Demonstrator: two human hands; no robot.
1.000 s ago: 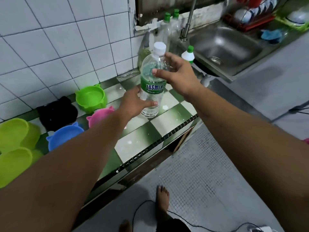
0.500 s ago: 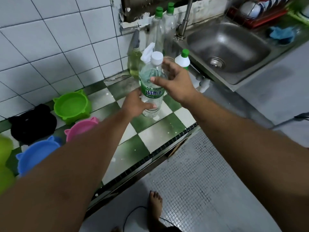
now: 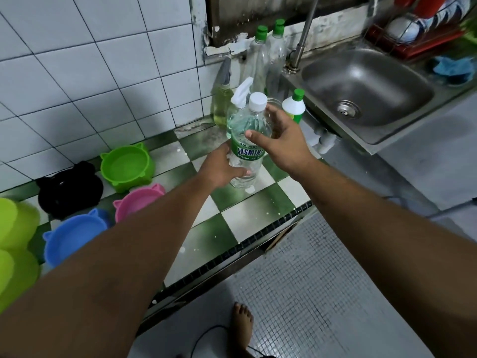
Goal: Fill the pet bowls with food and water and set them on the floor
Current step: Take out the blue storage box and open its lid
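A clear water bottle (image 3: pixel 246 140) with a white cap and green label stands upright above the checkered counter (image 3: pixel 258 220). My left hand (image 3: pixel 222 167) grips its lower part. My right hand (image 3: pixel 281 140) holds its upper part, thumb across the front just above the label. Cat-eared pet bowls sit at the left: a green bowl (image 3: pixel 126 167), a pink bowl (image 3: pixel 139 201), a blue bowl (image 3: pixel 72 235) and a black bowl (image 3: pixel 69 189). They look empty.
Spray bottles and green-capped bottles (image 3: pixel 260 60) crowd the corner behind the water bottle. A steel sink (image 3: pixel 366 89) with a tap lies to the right, a dish rack (image 3: pixel 413 32) beyond. Lime-green containers (image 3: pixel 15 244) stand at far left. My bare foot (image 3: pixel 241 324) and a cable are on the floor.
The bottle stays in both hands and has come slightly lower and toward me. The view has shifted, so the bowls sit further right in frame.
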